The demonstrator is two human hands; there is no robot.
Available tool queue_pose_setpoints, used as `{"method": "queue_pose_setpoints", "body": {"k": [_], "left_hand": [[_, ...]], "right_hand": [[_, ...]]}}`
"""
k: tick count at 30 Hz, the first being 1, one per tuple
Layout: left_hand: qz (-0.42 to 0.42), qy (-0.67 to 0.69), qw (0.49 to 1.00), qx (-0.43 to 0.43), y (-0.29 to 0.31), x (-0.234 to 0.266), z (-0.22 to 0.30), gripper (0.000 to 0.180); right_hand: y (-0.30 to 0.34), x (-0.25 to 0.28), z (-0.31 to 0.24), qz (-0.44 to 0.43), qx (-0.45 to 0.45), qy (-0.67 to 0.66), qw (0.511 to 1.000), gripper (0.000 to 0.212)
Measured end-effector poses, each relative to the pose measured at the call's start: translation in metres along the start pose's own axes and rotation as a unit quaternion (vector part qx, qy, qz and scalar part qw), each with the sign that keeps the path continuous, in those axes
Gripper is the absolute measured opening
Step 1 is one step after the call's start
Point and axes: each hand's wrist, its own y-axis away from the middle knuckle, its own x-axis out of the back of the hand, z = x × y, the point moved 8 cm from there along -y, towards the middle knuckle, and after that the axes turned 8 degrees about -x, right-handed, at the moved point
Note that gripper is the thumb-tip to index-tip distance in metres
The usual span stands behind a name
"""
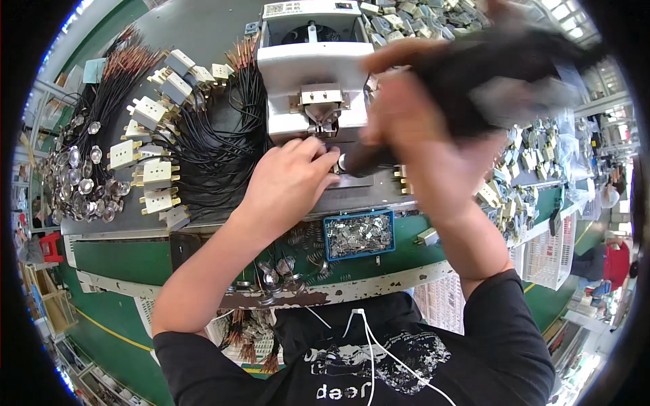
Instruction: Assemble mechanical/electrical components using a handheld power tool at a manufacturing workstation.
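Note:
My left hand (290, 174) rests at the foot of a white bench press machine (313, 74). Its fingers are drawn together on something small that they hide. My right hand (420, 135), smeared by motion, is wrapped round a black cordless screwdriver (467, 81). The tool's dark nose points down and left, close to my left fingertips, beside a flat metal plate (355, 181) on the bench. Whether the tip touches anything cannot be made out. Bundled black wires (227, 152) with white plug blocks (157, 174) lie left of my left hand.
A blue tray (326, 240) of small metal parts stands near the bench's front edge, with loose springs (305, 237) beside it. Round metal discs on wires (84, 169) pile up at far left. Many plug blocks (511, 193) lie at right, more at the back (413, 20).

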Motion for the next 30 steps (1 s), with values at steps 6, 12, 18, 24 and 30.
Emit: {"method": "queue_pose_setpoints", "body": {"k": [6, 12, 18, 24, 30], "left_hand": [[-0.002, 0.023, 0.999, -0.033, -0.015, 0.01, 0.013, 0.035], [-0.008, 0.084, 0.996, -0.027, -0.002, 0.006, 0.012, 0.036], [-0.012, 0.056, 0.994, -0.088, 0.001, 0.012, 0.012, 0.037], [0.288, 0.533, 0.783, 0.139, 0.062, 0.072, -0.059, 0.048], [0.278, 0.412, 0.861, 0.11, 0.065, 0.085, -0.042, 0.052]], "right_hand": [[-0.036, 0.054, -0.032, 0.16, -0.041, 0.177, 0.97, 0.02], [-0.053, 0.097, -0.006, 0.171, 0.004, 0.193, 0.966, 0.027], [-0.035, 0.088, -0.048, 0.177, 0.335, 0.547, 0.746, 0.07], [0.005, 0.141, 0.042, 0.028, -0.049, 0.624, 0.779, 0.031], [0.019, 0.159, 0.085, -0.04, -0.175, 0.658, 0.731, 0.043]]}}
